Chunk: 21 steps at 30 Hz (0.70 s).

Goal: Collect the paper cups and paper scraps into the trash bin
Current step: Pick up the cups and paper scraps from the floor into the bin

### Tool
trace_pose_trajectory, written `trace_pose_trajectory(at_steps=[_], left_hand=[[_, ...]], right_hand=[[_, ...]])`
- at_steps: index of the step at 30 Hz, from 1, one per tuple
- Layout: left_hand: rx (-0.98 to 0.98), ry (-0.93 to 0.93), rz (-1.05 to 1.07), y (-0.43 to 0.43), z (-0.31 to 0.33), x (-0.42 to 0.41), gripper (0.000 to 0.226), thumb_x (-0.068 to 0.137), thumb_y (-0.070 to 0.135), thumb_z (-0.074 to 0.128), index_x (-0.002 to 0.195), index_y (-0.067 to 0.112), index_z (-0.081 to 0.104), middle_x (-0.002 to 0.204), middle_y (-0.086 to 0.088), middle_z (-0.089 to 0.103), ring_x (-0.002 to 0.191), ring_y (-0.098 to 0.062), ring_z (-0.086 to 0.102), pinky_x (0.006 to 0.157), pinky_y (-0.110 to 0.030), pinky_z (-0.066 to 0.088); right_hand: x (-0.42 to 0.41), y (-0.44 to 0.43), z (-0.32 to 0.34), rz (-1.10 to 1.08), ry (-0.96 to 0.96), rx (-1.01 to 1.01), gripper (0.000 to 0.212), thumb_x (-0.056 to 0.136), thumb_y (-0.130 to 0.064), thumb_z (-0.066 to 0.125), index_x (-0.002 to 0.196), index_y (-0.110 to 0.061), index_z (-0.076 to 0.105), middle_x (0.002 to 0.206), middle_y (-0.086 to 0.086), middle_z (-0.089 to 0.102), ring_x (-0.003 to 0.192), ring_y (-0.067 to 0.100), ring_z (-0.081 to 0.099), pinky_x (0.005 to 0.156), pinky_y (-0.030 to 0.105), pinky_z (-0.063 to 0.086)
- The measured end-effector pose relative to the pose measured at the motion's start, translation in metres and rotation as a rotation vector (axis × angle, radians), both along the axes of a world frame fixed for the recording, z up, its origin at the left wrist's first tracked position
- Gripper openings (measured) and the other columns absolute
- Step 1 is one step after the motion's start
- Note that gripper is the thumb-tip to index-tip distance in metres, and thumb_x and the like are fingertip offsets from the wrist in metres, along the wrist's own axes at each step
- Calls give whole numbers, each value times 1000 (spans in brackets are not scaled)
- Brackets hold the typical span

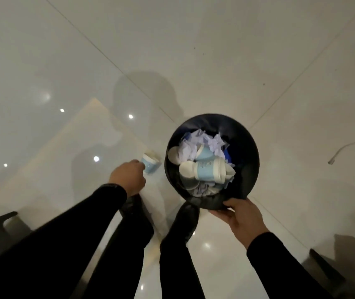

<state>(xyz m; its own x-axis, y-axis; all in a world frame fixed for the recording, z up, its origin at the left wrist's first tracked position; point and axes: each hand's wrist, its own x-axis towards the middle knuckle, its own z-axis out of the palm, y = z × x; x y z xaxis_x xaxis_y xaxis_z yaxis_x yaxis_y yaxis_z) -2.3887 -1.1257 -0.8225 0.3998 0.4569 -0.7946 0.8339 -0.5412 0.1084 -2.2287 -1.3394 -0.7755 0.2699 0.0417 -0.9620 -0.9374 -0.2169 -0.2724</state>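
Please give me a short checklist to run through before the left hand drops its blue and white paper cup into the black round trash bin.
1. Left hand grips the blue and white paper cup: ok.
2. Right hand holds the black round trash bin at its near rim: ok.
3. Cup above the bin opening: not ok, it is left of the rim.
4. Room in the bin above the cups and crumpled white paper scraps: ok.
5. Other litter left on the glossy tiled floor: none visible.
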Motion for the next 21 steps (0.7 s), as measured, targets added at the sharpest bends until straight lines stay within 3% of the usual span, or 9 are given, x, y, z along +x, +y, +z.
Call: trace_pose_trajectory(at_steps=[4,7,10,14,17,19,21], left_hand=[[-67,17,-195,14,-67,24,45,87,11,51,132,14,48,158,-2,21,122,-29,53,98,-37,43],[-86,50,-320,16,-115,30,59,88,9,50,143,19,31,159,-4,14,123,-33,52,98,-39,43],[-86,70,-373,12,-153,25,70,88,8,49,148,21,17,157,-8,21,116,-38,55,91,-40,45],[-3,58,-315,6,-177,8,48,86,5,49,134,11,43,129,-17,52,104,-38,59,85,-41,47],[75,-42,-97,8,-160,0,29,89,14,51,116,9,62,115,-19,61,101,-40,59,85,-42,46],[197,-282,225,16,-124,2,24,90,19,53,105,5,66,107,-21,65,95,-40,60,81,-41,45],[359,-589,472,29,-69,7,22,90,23,53,100,7,65,97,-14,66,81,-27,61,72,-31,42]], right_hand=[[9,7,-38,-17,-38,-11,39,81,15,40,92,-13,66,88,13,71,71,34,70,54,39,59],[14,11,-60,-5,-45,2,40,82,15,41,93,-15,66,93,12,71,68,30,73,54,37,58],[18,13,-72,16,-49,9,41,83,15,40,94,-16,65,97,12,71,72,32,72,56,37,59],[18,11,-80,19,-41,16,41,82,16,40,104,-10,63,97,13,71,67,29,73,54,37,59],[14,17,-78,15,-48,3,43,82,16,40,112,-8,60,100,14,69,67,28,73,58,41,60],[10,23,-68,5,-51,-8,45,82,16,40,115,-8,58,95,14,69,69,31,71,60,42,61],[7,30,-49,-10,-37,-22,47,83,16,38,120,-7,56,92,14,69,75,35,69,61,43,61]])
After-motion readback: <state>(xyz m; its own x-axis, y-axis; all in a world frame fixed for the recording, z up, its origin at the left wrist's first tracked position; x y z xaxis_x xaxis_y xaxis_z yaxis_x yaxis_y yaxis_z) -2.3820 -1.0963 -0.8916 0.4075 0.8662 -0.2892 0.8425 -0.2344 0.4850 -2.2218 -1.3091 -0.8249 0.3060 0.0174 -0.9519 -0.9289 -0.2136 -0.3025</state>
